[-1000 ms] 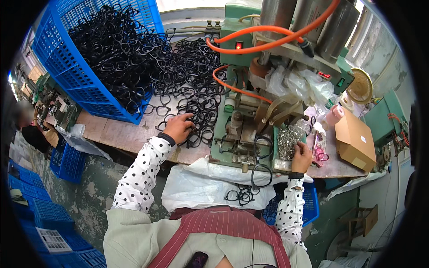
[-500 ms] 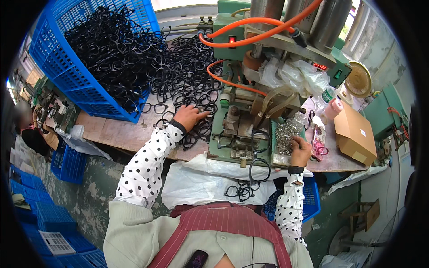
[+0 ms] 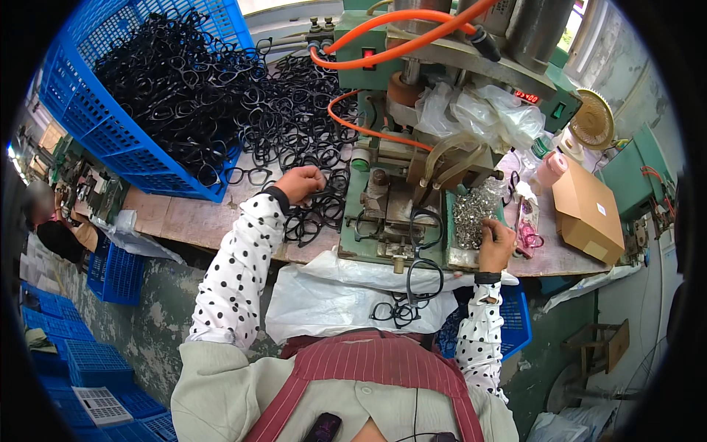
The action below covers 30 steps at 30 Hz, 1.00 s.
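Note:
My left hand [image 3: 300,184] is over the loose black eyeglass frames [image 3: 313,214] on the table, its fingers curled together; whatever they hold, if anything, is hidden. At the front edge of a green tray of small shiny metal parts [image 3: 471,217], my right hand [image 3: 496,244] has its thumb and fingers pinched. What is between them is too small to make out. Between my hands, one black eyeglass frame [image 3: 426,228] sits at the green press machine [image 3: 353,239]. A second frame [image 3: 425,280] hangs below it, over white sheeting.
A blue crate [image 3: 110,125] heaped with black frames leans at the left. Orange hoses [image 3: 383,18] arch over the press. To the right are a cardboard box [image 3: 588,214], a pink bottle [image 3: 552,169] and a small fan [image 3: 593,118]. More frames lie on the white sheet [image 3: 331,295] at my lap.
My left hand has drawn its spread fingers together and shifted slightly up and left over the frames. My right hand stays at the parts tray, still pinched. The view has shifted a little.

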Available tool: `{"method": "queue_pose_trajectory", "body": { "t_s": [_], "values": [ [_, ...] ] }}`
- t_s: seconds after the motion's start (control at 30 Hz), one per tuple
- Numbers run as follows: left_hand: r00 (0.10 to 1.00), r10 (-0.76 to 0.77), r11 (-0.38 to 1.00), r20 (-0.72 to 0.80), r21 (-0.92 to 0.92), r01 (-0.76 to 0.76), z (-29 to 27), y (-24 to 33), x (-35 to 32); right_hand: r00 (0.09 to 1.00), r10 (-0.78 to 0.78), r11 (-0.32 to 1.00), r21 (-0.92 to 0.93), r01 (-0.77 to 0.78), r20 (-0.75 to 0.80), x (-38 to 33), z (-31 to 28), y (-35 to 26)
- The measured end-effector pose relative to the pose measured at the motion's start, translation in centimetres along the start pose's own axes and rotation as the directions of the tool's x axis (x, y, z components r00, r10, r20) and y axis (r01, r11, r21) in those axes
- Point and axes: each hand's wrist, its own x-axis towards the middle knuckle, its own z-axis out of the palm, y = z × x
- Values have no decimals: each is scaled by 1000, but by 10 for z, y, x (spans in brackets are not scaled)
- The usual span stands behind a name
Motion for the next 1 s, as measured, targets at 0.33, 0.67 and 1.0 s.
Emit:
{"method": "queue_pose_trajectory", "body": {
  "t_s": [0.33,0.67,1.0],
  "values": [
    [625,778,363,68,763,-535,50,-32,-59,998,59,986,160,-54,-26,1,-4,-33],
    [774,629,418,-70,870,-262,67,-69,-133,982,148,773,605,-191,121,0,-17,-73],
    [826,381,914,-415,35,-404,48,3,-119,989,-67,832,555,-16,129,-3,-21,-135]
  ]
}}
